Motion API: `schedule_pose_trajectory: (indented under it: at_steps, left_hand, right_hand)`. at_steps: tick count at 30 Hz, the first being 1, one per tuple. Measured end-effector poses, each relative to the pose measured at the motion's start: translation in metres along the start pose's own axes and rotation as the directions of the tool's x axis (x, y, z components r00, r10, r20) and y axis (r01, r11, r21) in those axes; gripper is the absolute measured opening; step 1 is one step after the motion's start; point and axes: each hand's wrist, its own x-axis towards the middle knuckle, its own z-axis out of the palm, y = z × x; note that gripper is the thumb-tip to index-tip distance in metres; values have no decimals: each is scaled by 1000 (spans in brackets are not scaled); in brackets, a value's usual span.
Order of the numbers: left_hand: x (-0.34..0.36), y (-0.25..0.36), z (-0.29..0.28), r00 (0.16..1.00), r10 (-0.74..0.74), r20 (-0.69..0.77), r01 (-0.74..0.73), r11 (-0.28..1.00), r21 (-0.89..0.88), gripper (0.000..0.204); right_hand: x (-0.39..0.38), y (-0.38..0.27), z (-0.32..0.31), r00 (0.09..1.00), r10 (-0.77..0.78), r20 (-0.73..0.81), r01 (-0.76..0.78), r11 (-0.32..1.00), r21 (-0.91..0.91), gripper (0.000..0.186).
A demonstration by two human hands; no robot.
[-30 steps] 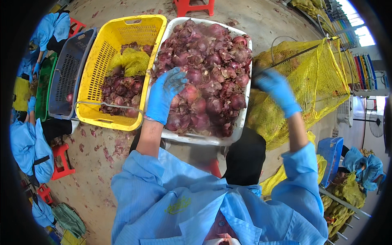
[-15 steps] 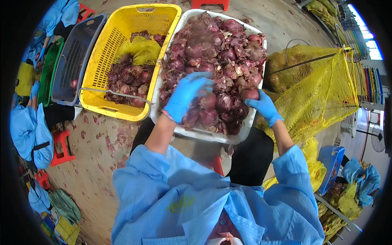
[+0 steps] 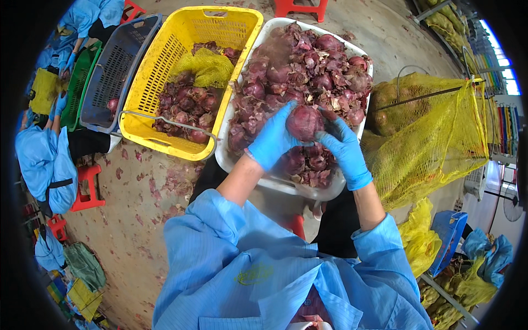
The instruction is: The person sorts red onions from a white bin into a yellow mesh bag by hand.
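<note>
In the head view, both hands wear blue gloves and meet over the near half of a white tub [image 3: 314, 192]; the left hand [image 3: 276, 138] grasps a large red onion [image 3: 304, 123] from its left side, thumb and fingers bent around it; the right hand [image 3: 345, 149] grips the same onion from the right, its fingers on the onion's right and lower right; the onion is held above a heap of red onions [image 3: 330, 47] and loose papery skins that fills the tub.

Just left of the tub stands a yellow basket [image 3: 147, 93], with more dark red onions and a bunched yellow net [image 3: 206, 68] inside and a metal handle [image 3: 168, 120] lying across its near end; beyond it, side by side, are a grey-blue basket [image 3: 113, 71] and a green basket [image 3: 77, 91]; right of the tub, a large yellow mesh bag [image 3: 429, 148] spreads out; a red stool [image 3: 301, 7] stands past the tub's far end; at the left edge, a co-worker in blue [image 3: 44, 159] sits near another red stool [image 3: 87, 188].
</note>
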Motion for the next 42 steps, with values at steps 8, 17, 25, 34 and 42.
schedule_pose_trajectory:
  at_steps: [8, 17, 25, 34, 42]
  left_hand:
    - [2, 11, -10, 990, -41, 137, 62, 986, -154, 47]
    - [-13, 10, 9, 996, -6, -88, 14, 996, 86, 39]
    - [-4, 22, -7, 994, 3, -113, -39, 947, -320, 43]
    - [-12, 74, -55, 887, 354, -297, -439, 846, -304, 57]
    - [-2, 59, -47, 983, 186, -12, -186, 976, -116, 46]
  right_hand:
    - [7, -8, 12, 994, -28, 108, 38, 995, -88, 68]
    - [-2, -22, 28, 996, 6, 85, -15, 994, 112, 55]
    - [21, 7, 38, 998, 35, -53, -20, 967, 253, 62]
    - [95, 71, -141, 877, -103, -470, -404, 371, -836, 68]
    - [109, 68, -132, 891, 12, -454, -451, 141, -881, 68]
